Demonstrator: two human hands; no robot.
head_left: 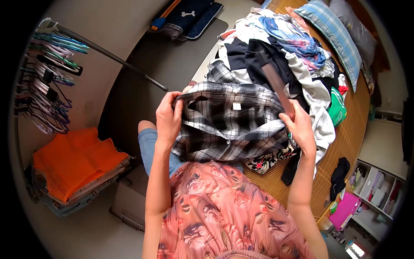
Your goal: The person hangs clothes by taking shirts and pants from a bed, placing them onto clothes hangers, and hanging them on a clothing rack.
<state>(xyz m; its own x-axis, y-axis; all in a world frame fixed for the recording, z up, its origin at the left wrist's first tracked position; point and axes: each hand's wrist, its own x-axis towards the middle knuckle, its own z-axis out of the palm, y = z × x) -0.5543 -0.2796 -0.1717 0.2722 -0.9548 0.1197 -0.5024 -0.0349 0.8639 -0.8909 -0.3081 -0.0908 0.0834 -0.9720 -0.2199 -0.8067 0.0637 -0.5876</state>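
A black, grey and white plaid shirt [211,149] is stretched between my two hands in front of my lap, with a white label inside it. My left hand [169,114] pinches the shirt's left edge between thumb and fingers. At the opposite edge, my right hand [300,127] is closed on the cloth. A flat dark brown strip [276,82] extends up from beside my right hand; what it belongs to is unclear, and I cannot tell whether that hand grips it too. Beyond the shirt lies a large pile of clothes [310,88].
The pile lies on a bamboo mat [351,138], with a blue checked pillow [340,39] behind. Several hangers [45,82] hang from a rack [103,52] at left, above an orange mesh cloth [77,162]. At right stands a shelf with compartments [379,185].
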